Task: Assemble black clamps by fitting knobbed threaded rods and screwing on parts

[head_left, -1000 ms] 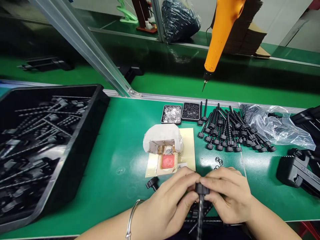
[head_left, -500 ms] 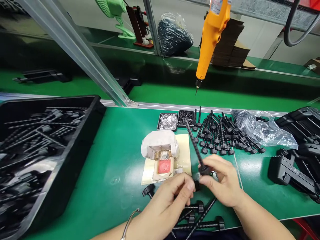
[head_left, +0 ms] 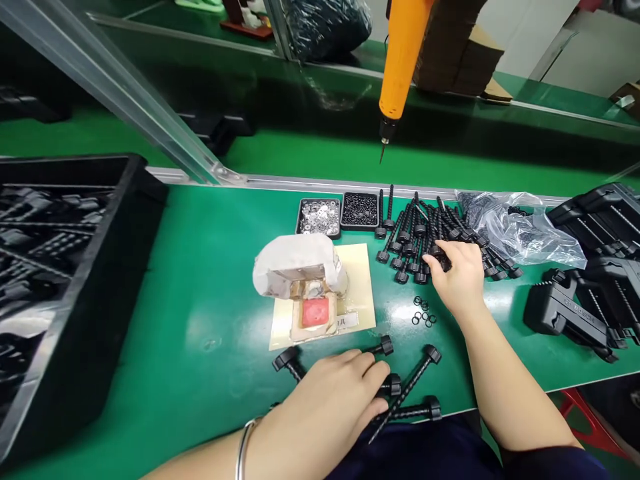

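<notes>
My left hand (head_left: 340, 393) lies palm down over several black knob-headed rods near the table's front edge, thumb apart from the fingers. One rod's knob (head_left: 385, 345) shows beyond the index finger; its shank runs under the hand. A crossing rod (head_left: 410, 383) lies to the right of the thumb. Farther back, my right hand (head_left: 460, 277) reaches into a pile of similar rods (head_left: 413, 233), thumb and forefinger closed about one knob-headed rod (head_left: 435, 251). Small black rings (head_left: 424, 311) lie loose left of the right wrist.
A white block fixture with a red pad (head_left: 315, 312) sits on a yellow card (head_left: 357, 280). Behind it stand trays of washers (head_left: 319, 217) and black rings (head_left: 360, 211). An orange power screwdriver (head_left: 397, 67) hangs above. A black bin (head_left: 100, 320) is left; black cases (head_left: 570, 310) are right.
My right hand has left the upright rod it held and moved back to the pile. My left hand has flattened over the front rods, where another rod now lies. The view has tilted downward.
</notes>
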Demonstrator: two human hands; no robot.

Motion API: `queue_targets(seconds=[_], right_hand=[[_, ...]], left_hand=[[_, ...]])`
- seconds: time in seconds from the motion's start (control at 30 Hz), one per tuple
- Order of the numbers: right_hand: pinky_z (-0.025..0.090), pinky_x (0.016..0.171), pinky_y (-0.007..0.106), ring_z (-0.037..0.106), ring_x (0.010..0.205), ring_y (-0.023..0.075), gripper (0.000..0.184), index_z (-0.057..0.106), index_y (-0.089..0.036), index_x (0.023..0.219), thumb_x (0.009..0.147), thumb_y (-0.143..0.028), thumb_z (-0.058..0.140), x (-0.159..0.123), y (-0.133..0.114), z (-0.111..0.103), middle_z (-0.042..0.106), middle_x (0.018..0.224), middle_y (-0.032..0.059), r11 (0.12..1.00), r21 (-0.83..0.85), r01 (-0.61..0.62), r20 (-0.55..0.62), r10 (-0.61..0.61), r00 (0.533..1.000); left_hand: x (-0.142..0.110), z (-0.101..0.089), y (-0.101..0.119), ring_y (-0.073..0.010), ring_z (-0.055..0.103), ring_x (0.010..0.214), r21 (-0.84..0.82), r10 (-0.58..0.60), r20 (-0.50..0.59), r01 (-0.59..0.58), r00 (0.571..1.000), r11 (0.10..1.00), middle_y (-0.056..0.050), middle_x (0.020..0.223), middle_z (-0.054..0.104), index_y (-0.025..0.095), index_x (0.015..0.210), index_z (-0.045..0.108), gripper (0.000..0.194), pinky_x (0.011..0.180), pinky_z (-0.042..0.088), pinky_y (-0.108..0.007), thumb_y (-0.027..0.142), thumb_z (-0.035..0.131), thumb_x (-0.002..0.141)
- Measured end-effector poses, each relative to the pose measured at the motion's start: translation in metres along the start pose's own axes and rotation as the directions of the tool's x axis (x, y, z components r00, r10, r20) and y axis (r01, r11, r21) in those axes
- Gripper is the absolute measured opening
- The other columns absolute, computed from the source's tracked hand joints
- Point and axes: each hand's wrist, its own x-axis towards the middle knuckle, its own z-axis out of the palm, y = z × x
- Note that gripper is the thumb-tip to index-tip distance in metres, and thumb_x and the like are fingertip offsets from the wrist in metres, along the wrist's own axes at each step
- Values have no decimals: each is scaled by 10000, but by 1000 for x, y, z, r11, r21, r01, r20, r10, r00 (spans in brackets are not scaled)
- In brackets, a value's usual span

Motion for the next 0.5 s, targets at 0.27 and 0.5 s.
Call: queue_targets(seconds=[0.27, 0.5], right_hand=[[474, 554, 189, 592, 613, 98, 143, 738, -228, 748, 787, -107, 805, 5, -33, -52, 670, 737, -50, 945, 326, -27, 631, -196, 751], [380, 574, 231, 588, 662, 128, 242, 748, -206, 827, 681, -72, 886, 3, -35, -51, 648, 766, -35, 989, 108, -99, 894, -53, 445]], left_hand=[[4, 7, -10, -279, 713, 900, 20, 65, -167, -62, 984, 998, -81, 995, 718, 178, 1137, 648, 255, 801, 607, -475, 94, 468, 978], [6, 8, -7, -308, 692, 973, 6, 77, -137, -77, 988, 997, -86, 1097, 708, 186, 1191, 639, 257, 817, 614, -515, 230, 640, 938]])
